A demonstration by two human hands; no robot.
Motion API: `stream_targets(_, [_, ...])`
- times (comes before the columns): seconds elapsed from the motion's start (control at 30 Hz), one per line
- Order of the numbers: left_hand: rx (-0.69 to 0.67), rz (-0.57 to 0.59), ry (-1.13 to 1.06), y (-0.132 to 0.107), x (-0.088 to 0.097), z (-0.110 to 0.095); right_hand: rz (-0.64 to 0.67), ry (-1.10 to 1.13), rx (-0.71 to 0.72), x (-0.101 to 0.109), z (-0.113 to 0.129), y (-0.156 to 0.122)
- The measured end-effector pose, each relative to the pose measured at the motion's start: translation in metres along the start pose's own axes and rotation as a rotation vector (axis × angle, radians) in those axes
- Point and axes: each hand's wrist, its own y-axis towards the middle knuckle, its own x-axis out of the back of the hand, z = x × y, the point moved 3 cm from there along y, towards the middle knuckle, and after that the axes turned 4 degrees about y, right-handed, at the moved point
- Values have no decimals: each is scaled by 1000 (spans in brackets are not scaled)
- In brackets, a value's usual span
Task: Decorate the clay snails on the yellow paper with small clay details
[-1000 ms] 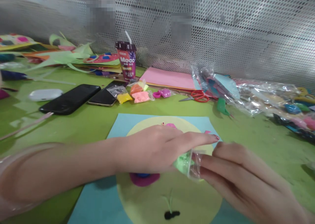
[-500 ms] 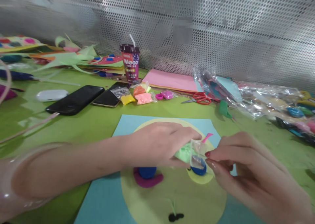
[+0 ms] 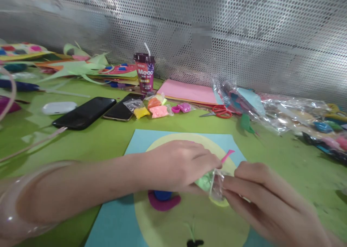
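Observation:
My left hand is closed around a small clear bag of light green clay, fingers curled over its far side. The bag's clear open end sticks out to the right, where the thumb and fingertips of my right hand pinch it. Both hands are above a blue sheet that carries a large pale yellow circle. On the circle lie a blue disc with a purple curved strip, a pink strip and a black piece with thin green stems. A yellow curve is partly hidden below the bag.
Bags of yellow clay and pink clay, red-handled scissors, two phones and a lidded cup with a straw stand beyond the sheet. Plastic packaging spreads at right, paper crafts at left. A perforated metal panel rises behind.
My right hand has come in to the left and its fingers now grip the bag's clear end. The bag has tilted and covers the right-hand blue disc.

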Motion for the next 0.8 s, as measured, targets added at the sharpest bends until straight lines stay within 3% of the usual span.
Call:
stream_targets(0.2, [40,-1,70,-2,2,9,-121,-10,33,10,1,2])
stream_targets(0.37, [188,7,72,-8,2,31,-241,104,-174,12,-12,2])
stream_targets(0.5, [385,-7,29,-9,1,50,-361,232,-309,6,-30,2])
stream_targets(0.67, [543,-109,-177,-8,5,59,-365,271,-544,-2,-44,4])
stream_targets(0.8, [658,-89,-315,-10,3,56,-249,270,-596,-6,-47,5])
